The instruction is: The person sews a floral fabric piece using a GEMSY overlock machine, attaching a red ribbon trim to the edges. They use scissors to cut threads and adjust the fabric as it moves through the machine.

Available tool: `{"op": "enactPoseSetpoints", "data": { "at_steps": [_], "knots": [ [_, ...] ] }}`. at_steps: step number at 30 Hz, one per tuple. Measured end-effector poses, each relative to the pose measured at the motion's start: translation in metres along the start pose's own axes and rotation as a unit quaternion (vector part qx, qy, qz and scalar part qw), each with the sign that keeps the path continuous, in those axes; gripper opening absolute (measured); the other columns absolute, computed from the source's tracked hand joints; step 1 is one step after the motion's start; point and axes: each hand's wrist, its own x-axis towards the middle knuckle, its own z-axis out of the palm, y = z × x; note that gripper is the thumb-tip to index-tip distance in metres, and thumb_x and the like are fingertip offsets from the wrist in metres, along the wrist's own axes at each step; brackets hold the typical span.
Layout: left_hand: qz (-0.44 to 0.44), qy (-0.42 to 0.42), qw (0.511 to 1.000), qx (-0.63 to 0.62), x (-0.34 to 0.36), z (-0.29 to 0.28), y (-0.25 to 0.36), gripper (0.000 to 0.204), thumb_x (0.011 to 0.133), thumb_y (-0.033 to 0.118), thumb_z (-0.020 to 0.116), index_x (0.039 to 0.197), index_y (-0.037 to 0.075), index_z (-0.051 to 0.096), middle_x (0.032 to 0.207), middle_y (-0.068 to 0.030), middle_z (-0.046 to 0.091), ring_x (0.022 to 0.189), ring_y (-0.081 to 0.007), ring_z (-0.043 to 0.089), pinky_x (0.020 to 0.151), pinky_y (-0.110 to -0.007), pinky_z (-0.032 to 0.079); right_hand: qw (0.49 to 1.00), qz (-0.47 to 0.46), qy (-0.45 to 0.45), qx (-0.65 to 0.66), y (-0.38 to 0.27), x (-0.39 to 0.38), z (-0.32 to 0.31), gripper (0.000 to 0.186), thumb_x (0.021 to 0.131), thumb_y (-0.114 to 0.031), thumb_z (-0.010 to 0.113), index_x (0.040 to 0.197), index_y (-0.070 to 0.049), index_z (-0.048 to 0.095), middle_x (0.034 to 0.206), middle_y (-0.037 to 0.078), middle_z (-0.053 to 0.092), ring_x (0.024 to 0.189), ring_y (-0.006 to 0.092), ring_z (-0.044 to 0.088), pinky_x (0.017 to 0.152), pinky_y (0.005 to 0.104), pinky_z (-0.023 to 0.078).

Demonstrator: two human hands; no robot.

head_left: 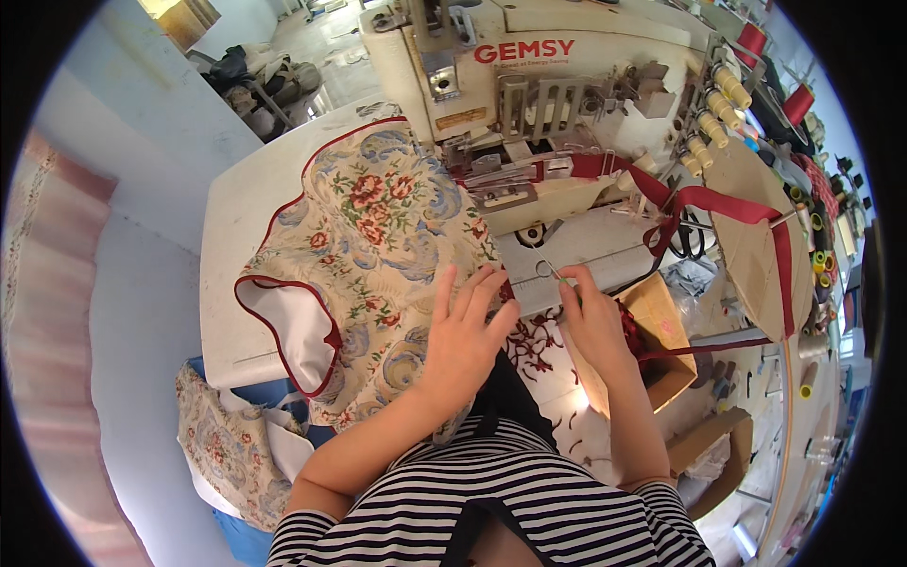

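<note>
A cream floral fabric piece (368, 208) with dark red bound edges and a white underside lies on the sewing table (227, 331). My left hand (468, 331) rests on the fabric's right part, fingers apart. At the table's front edge, my right hand (590, 321) grips a small metal tool with a ring (545, 269), apparently scissors or snips; its exact shape is hard to make out. Above both hands is a white industrial sewing machine (529, 104), with a dark red tape (718, 200) running into it from the right.
A cardboard box (675, 354) with red scraps sits right of my hands, another box (727, 454) lower. Spare floral fabric (222, 435) lies at lower left. Thread cones (732, 90) and many spools line the right side; a dark pile (255, 85) sits behind at upper left.
</note>
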Motion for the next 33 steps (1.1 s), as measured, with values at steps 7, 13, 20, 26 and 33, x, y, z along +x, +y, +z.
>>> {"op": "enactPoseSetpoints", "data": {
  "at_steps": [7,13,20,26,33],
  "knots": [
    [0.02,-0.006,1.0,0.016,0.007,-0.002,-0.013,0.022,0.07,0.004,0.055,0.092,0.008,0.053,0.114,-0.0114,0.051,0.114,-0.0277,0.048,0.104,-0.048,0.028,0.99,0.008,0.016,0.137,-0.011,-0.003,-0.001,0.018,0.092,-0.014,0.045,0.109,-0.007,0.045,0.071,0.018,0.057,0.064,0.0367,0.057,0.059,0.0393,0.043],
    [0.02,0.007,1.0,0.017,0.009,-0.001,-0.02,0.023,0.069,0.002,0.053,0.092,0.006,0.052,0.114,-0.012,0.051,0.113,-0.0284,0.048,0.103,-0.047,0.031,0.984,-0.01,-0.001,0.177,-0.029,0.002,-0.001,0.026,0.091,-0.01,0.046,0.117,-0.008,0.047,0.081,0.017,0.058,0.065,0.0294,0.056,0.063,0.034,0.045],
    [0.022,0.016,0.999,0.024,0.011,0.003,-0.024,0.023,0.069,0.001,0.054,0.092,0.006,0.051,0.115,-0.0118,0.051,0.114,-0.0283,0.047,0.105,-0.047,0.029,0.981,-0.035,-0.003,0.193,-0.044,0.008,0.007,0.032,0.09,-0.008,0.047,0.121,-0.011,0.049,0.08,0.017,0.058,0.063,0.0259,0.052,0.062,0.0317,0.044],
    [0.015,0.028,0.999,0.036,0.013,0.001,-0.027,0.022,0.07,0.003,0.054,0.092,0.006,0.051,0.116,-0.0116,0.051,0.115,-0.0276,0.047,0.105,-0.047,0.029,0.985,-0.032,-0.018,0.167,-0.062,0.021,0.008,0.034,0.09,-0.011,0.046,0.124,-0.013,0.049,0.074,0.019,0.058,0.062,0.0324,0.057,0.059,0.0376,0.044],
    [0.011,0.038,0.999,0.036,0.014,0.002,-0.031,0.021,0.071,0.003,0.055,0.092,0.005,0.052,0.117,-0.0113,0.052,0.114,-0.0266,0.048,0.105,-0.047,0.029,0.99,-0.078,0.02,0.114,-0.067,0.04,0.024,0.035,0.091,-0.017,0.048,0.125,-0.015,0.05,0.067,0.016,0.059,0.06,0.0346,0.058,0.056,0.0412,0.044]
  ]
}}
